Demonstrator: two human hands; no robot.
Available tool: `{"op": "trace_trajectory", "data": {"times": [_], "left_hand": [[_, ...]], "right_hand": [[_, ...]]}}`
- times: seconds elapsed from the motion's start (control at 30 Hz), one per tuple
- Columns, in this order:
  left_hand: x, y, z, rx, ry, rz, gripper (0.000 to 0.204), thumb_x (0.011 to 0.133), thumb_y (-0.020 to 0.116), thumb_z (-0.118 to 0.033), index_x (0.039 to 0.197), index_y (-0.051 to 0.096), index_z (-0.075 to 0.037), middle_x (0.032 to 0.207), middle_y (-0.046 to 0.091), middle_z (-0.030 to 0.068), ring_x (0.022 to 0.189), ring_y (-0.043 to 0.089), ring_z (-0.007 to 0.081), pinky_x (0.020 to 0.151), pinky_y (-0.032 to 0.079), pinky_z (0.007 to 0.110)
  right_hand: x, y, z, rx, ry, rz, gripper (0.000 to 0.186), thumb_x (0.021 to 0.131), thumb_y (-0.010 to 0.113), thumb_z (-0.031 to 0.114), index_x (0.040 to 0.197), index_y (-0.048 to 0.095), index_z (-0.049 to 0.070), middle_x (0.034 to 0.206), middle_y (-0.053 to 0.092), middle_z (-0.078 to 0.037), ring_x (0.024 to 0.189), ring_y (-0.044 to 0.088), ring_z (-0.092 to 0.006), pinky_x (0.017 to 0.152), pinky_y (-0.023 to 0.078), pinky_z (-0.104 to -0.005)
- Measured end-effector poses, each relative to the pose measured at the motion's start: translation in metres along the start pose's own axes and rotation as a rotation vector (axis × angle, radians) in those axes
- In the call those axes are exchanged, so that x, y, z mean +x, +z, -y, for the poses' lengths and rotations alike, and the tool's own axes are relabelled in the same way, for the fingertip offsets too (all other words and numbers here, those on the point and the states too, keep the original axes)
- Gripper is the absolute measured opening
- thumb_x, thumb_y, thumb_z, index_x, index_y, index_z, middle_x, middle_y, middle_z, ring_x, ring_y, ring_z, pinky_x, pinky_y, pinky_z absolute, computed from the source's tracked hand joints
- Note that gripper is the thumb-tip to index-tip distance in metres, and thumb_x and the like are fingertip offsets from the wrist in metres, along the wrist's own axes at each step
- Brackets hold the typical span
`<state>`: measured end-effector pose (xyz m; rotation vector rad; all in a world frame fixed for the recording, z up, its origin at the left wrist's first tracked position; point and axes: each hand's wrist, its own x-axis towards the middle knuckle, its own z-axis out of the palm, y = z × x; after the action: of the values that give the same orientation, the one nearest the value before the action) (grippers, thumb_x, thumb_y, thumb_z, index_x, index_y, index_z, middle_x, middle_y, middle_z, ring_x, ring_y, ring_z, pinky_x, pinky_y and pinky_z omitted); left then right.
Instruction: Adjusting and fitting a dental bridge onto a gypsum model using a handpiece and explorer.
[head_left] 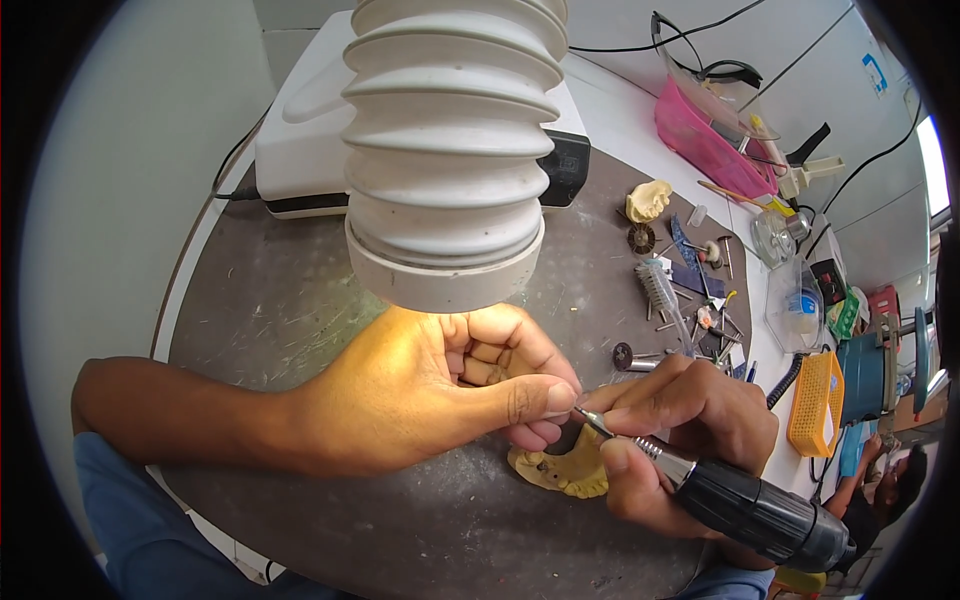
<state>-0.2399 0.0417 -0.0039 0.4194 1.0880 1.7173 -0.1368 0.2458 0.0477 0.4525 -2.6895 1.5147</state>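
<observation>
My left hand (pixel 420 395) is closed in a pinch beneath the lit end of the hose; whatever its fingertips hold is too small or hidden to make out. My right hand (pixel 685 420) grips a black and silver rotary handpiece (pixel 760 505), angled up-left so that its thin bit meets my left thumb and fingertips. Below both hands a yellow dental cast (pixel 550 470) lies on the dark work mat (pixel 290 520), partly hidden by the fingers.
A white corrugated hose (pixel 445 150) hangs over my hands from a white machine (pixel 300 130). Rightward lie a cream cast (pixel 648 200), several burs and brushes (pixel 660 290), a pink basket (pixel 705 140) and an orange basket (pixel 815 405). Another person (pixel 870 495) sits at far right.
</observation>
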Motion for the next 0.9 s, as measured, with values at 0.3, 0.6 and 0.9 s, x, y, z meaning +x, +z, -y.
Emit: {"op": "trace_trajectory", "data": {"times": [0.3,0.6,0.9], "left_hand": [[0.000,-0.001,-0.002,0.017,-0.014,-0.014,0.017,0.098,0.062,-0.011,0.107,0.064,0.004,0.097,0.067,0.0113,0.090,0.069,0.0164,0.083,0.059,0.030],[-0.002,0.004,-0.003,0.036,0.025,-0.004,0.017,0.099,0.059,-0.008,0.110,0.062,0.004,0.100,0.067,0.0128,0.092,0.069,0.0180,0.084,0.059,0.032],[-0.002,0.002,-0.001,0.017,0.036,0.015,0.015,0.098,0.062,-0.009,0.107,0.062,0.004,0.097,0.067,0.0116,0.092,0.069,0.0169,0.083,0.060,0.031]], "right_hand": [[0.000,-0.004,0.001,-0.015,-0.027,0.055,0.019,0.087,0.069,0.003,0.097,0.053,-0.001,0.085,0.063,-0.017,0.096,0.072,-0.0333,0.082,0.058,-0.0399],[-0.012,0.003,0.004,0.120,0.027,-0.128,0.022,0.091,0.067,0.011,0.099,0.050,-0.001,0.083,0.059,-0.017,0.098,0.070,-0.0365,0.087,0.056,-0.0459],[-0.009,0.002,0.001,0.035,-0.074,-0.011,0.022,0.090,0.069,0.010,0.097,0.052,-0.002,0.081,0.060,-0.016,0.095,0.071,-0.0360,0.084,0.058,-0.0427]]}}
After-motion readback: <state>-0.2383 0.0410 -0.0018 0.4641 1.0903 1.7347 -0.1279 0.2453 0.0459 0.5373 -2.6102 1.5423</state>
